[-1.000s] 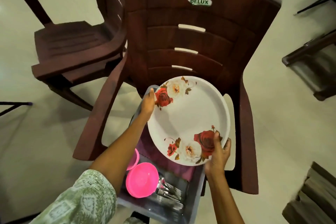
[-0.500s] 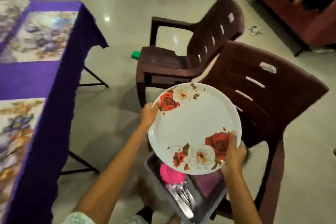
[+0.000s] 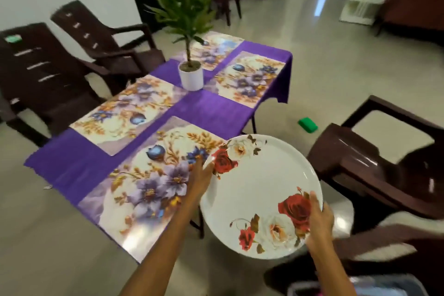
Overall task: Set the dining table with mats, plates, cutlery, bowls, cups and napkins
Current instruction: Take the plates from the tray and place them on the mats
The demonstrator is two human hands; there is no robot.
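No readable text, brand, number or sign in view. Green-and-white label (image 3: 13, 38) on backrest of dark chair (image 3: 36, 74) at far left: blurred, wording illegible. Plate (image 3: 260, 196), mats, tablecloth: floral print only, no lettering.

The left hand (image 3: 201, 175) fingers go behind the plate (image 3: 260, 196) rim — cannot see how they lie. The plate covers the near mat (image 3: 149, 182) right corner and part of the table (image 3: 199, 113) edge. The pot (image 3: 191, 77) hides part of the far mats. The bin (image 3: 389, 286) at bottom right is cut by the frame edge and blurred — contents not readable. The chairs (image 3: 374, 163) on the right are smeared by motion.
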